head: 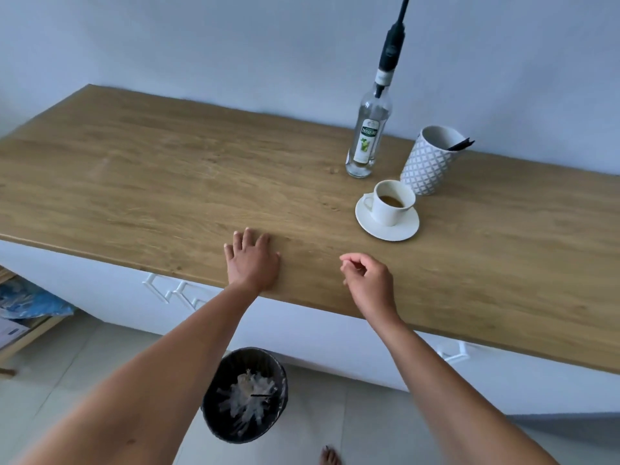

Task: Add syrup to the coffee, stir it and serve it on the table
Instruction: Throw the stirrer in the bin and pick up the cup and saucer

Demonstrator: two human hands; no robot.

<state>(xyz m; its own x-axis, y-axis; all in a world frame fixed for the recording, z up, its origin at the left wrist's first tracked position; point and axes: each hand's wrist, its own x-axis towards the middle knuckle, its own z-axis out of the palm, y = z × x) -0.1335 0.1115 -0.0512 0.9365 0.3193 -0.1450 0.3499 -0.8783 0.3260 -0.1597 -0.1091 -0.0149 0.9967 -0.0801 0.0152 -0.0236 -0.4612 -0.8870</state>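
Note:
A white cup with coffee in it stands on a white saucer on the wooden counter. Behind it is a clear syrup bottle with a green label and a black pump top. A patterned white holder with a dark stirrer sticking out stands to the right of the bottle. My left hand lies flat on the counter near the front edge, fingers spread. My right hand hovers above the counter, fingers loosely curled, holding nothing, in front of the saucer.
A black waste bin with crumpled wrappers stands on the tiled floor below the counter. White drawers with handles are under the counter. A wooden shelf with a blue bag is at the far left. A foot shows at the bottom.

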